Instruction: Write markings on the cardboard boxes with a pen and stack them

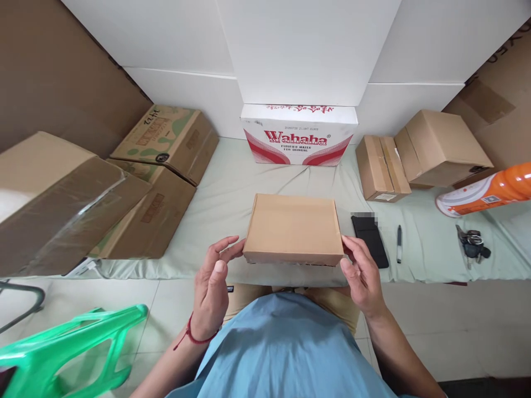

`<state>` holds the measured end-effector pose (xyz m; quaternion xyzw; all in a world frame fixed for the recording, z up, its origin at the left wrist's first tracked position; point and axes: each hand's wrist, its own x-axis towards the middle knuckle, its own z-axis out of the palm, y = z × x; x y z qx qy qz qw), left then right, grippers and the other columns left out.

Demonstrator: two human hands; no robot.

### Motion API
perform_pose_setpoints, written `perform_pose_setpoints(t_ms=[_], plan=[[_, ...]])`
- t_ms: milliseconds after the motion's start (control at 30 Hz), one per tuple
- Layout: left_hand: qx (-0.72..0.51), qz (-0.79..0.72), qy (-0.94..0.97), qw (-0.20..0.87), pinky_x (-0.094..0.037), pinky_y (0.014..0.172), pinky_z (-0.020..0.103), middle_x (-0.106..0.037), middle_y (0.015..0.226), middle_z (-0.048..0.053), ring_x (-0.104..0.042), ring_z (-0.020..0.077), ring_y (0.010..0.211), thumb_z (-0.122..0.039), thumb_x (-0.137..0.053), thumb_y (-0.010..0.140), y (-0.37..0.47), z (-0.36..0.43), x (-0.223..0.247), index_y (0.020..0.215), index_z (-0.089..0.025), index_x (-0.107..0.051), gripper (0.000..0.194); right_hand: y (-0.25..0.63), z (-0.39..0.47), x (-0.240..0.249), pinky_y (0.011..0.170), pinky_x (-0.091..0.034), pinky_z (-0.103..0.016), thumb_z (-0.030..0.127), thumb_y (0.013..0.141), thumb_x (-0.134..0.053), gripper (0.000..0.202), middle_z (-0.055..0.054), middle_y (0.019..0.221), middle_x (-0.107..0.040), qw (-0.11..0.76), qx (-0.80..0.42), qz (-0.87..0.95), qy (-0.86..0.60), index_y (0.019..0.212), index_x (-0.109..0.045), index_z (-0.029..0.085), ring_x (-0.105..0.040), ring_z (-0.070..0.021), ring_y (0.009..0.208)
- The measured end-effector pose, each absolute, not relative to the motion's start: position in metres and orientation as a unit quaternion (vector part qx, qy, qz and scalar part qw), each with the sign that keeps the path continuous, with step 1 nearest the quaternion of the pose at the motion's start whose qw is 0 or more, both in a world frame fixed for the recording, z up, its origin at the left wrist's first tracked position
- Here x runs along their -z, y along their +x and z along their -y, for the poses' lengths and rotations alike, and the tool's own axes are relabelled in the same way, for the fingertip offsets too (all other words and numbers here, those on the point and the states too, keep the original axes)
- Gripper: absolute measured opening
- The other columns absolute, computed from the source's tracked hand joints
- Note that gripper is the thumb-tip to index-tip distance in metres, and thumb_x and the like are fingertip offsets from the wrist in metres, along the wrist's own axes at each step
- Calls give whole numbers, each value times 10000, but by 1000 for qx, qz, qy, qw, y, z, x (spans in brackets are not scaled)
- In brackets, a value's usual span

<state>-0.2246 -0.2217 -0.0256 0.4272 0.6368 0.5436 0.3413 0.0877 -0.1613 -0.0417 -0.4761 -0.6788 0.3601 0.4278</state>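
Observation:
A flat, plain brown cardboard box lies closed on the cloth-covered table near its front edge, right in front of me. My left hand is at the box's left front corner, fingers stretched out and thumb apart, fingertips at its side. At the right front corner is my right hand, also open, its fingertips by the side wall and the thumb held off. Neither hand is wrapped round the box. Just right of my right hand lies a black phone, its top end blurred out.
Behind stands a white and red water carton. Several cartons are stacked at left. Small brown boxes, an orange bottle, a pen and keys are at right. A green plastic stool is on the floor.

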Motion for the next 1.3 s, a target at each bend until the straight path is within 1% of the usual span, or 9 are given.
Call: perform_pose_setpoints(t_ms=[233, 400, 500, 633, 733, 933, 1033, 1167, 1300], plan=[[-576, -614, 360, 402, -532, 1008, 411, -818, 1214, 111, -741, 294, 1163, -620, -487, 1067, -232, 215, 17, 1270, -193, -734, 533, 88, 151, 34, 929, -632, -346, 401, 1075, -613, 347, -107, 1281, -745, 410, -384, 662, -496, 1364, -737, 255, -740, -233, 1129], [-581, -612, 293, 449, -550, 929, 391, -840, 1068, 119, -756, 282, 1008, -766, -590, 949, -240, 201, 6, 1016, -171, -825, 644, 84, 143, 22, 687, -608, -266, 508, 1019, -686, 315, -59, 930, -776, 373, -388, 634, -555, 1052, -806, 219, -729, -175, 783], [-571, -604, 280, 480, -562, 872, 379, -844, 1005, 129, -756, 276, 932, -845, -642, 858, -243, 191, -3, 962, -160, -843, 721, 86, 140, 12, 650, -598, -271, 582, 1002, -682, 388, -43, 818, -766, 357, -410, 602, -585, 957, -811, 218, -704, -172, 691], [-556, -606, 247, 512, -581, 827, 367, -834, 876, 130, -750, 256, 827, -891, -646, 813, -247, 182, -7, 919, -146, -846, 779, 93, 141, 0, 688, -644, -306, 637, 995, -676, 456, -67, 911, -815, 350, -488, 534, -595, 1071, -838, 218, -750, -200, 735], [-543, -600, 225, 543, -592, 820, 347, -829, 861, 138, -764, 252, 844, -878, -637, 826, -249, 175, -5, 933, -129, -840, 783, 96, 140, -2, 736, -660, -319, 612, 976, -725, 453, -75, 1025, -832, 385, -486, 502, -603, 1201, -827, 233, -747, -185, 761], [-550, -584, 205, 560, -619, 932, 410, -841, 1006, 166, -808, 291, 981, -666, -698, 863, -265, 159, 30, 1005, -133, -777, 556, 103, 137, 37, 1046, -633, -469, 495, 1000, -713, 366, -99, 1190, -821, 476, -495, 456, -565, 1263, -786, 251, -780, -214, 1027], [-538, -634, 236, 504, -610, 979, 443, -836, 1106, 170, -806, 304, 1044, -539, -811, 780, -273, 163, 63, 1046, -143, -755, 480, 112, 146, 69, 1142, -572, -543, 466, 962, -745, 368, -117, 1277, -804, 457, -477, 465, -589, 1260, -774, 252, -770, -252, 1156], [-516, -645, 275, 491, -571, 1087, 513, -820, 1191, 186, -773, 346, 1163, -530, -884, 699, -265, 170, 97, 1109, -140, -774, 577, 114, 155, 97, 1118, -588, -526, 526, 926, -775, 486, -139, 1371, -775, 424, -480, 485, -596, 1325, -733, 251, -750, -281, 1249], [-498, -609, 338, 517, -489, 1214, 550, -818, 1254, 160, -701, 381, 1330, -557, -852, 749, -244, 167, 107, 1136, -162, -818, 553, 104, 149, 104, 1093, -590, -493, 595, 945, -728, 513, -128, 1325, -797, 396, -483, 517, -585, 1303, -748, 228, -757, -281, 1210]])
